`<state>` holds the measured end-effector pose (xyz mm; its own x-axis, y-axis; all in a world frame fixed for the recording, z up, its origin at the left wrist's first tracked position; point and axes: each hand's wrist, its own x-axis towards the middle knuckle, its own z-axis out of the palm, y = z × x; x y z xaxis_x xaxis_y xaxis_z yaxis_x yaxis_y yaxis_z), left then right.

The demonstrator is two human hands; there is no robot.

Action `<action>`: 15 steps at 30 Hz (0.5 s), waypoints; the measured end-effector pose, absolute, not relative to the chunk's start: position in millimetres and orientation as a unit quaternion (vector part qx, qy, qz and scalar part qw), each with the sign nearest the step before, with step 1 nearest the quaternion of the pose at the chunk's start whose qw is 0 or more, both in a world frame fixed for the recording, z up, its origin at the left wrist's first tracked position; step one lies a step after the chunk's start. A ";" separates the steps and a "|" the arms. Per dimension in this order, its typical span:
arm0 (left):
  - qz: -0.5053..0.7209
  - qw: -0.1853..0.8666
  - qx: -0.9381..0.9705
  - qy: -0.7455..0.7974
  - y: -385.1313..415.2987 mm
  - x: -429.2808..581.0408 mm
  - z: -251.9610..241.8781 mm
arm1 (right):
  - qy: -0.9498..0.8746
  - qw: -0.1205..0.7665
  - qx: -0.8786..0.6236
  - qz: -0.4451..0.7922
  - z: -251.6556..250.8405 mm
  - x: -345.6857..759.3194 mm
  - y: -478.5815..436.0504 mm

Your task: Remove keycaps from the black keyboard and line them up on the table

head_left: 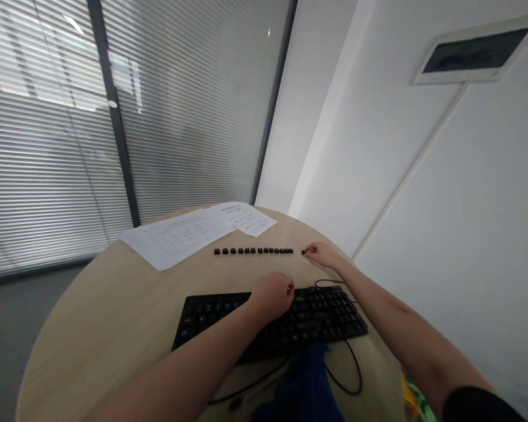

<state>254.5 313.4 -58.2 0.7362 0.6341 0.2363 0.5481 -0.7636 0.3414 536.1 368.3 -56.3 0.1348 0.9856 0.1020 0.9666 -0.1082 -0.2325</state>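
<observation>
Pinching a key (304, 252) in right hand (320, 254) by table's right edge (385, 384), curled left hand (271, 295) over keyboard (202, 319), with grip unclear. Likely needed steady alignment with the row (253, 251).

The left side is filled by tall, grey, horizontally slatted blinds (193, 117), divided by a dark vertical frame bar (114, 120). Brighter light is let through at the far left. On the right, a plain white wall (457, 234) is fitted with a white-framed, dark rectangular panel (477, 51), joined by a thin white straight strip (416, 164). Below, a round-edged, pale wood-grained table (92, 316) is seen.
</observation>
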 end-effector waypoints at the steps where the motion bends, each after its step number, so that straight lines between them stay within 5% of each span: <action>1: 0.172 0.125 0.923 0.322 313.6 254.5 -58.4 | -0.659 0.116 -0.742 0.044 -58.6 537.9 375.7; 15: 0.182 0.137 0.922 0.315 314.6 256.9 -63.0 | -0.682 0.094 -0.723 0.048 -71.1 534.5 406.5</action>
<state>256.9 314.6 -63.0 0.7361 0.6295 0.2489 0.5298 -0.7646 0.3670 534.5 406.5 -71.1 0.0639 0.9963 0.0582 0.9781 -0.0509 -0.2019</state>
